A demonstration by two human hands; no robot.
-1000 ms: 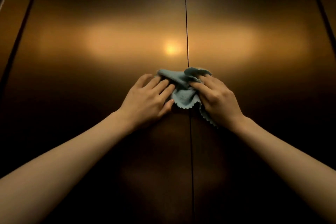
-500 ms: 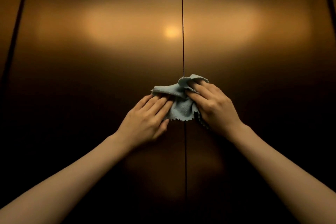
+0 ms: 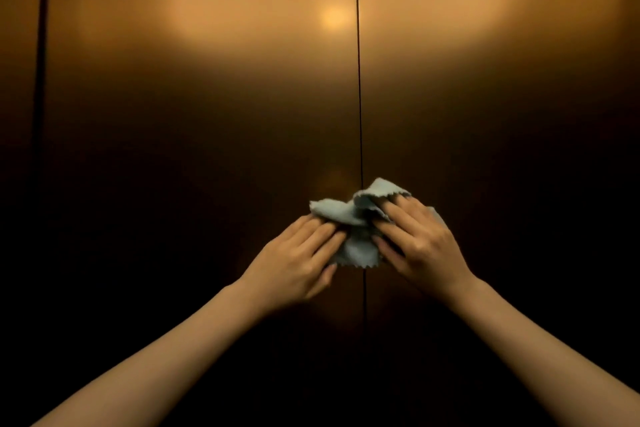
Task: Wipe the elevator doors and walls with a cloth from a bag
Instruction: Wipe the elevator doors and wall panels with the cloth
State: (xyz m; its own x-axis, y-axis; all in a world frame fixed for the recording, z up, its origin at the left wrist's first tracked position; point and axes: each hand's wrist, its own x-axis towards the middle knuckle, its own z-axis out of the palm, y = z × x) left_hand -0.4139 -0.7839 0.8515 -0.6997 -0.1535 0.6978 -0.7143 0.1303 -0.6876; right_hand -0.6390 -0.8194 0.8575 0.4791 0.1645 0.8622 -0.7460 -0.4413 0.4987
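Both hands press a crumpled pale blue cloth (image 3: 356, 218) against the bronze elevator doors (image 3: 207, 114), right over the dark centre seam (image 3: 359, 97) where the two panels meet. The left hand (image 3: 298, 263) lies flat with its fingers straight and close together, the fingertips resting on the cloth's left part, the palm on the left door panel. The right hand (image 3: 420, 246) lies on the cloth's right part with its fingers spread and only slightly bent, pushing the fabric to the metal rather than pinching it; a fold of cloth stands up just beyond its fingertips, and a zigzag-cut edge hangs down between the two hands. Above the hands, well apart from them, a soft glow of reflected light (image 3: 334, 15) spreads across both panels. Left of the left hand, far off, runs a second dark vertical gap (image 3: 40, 80).
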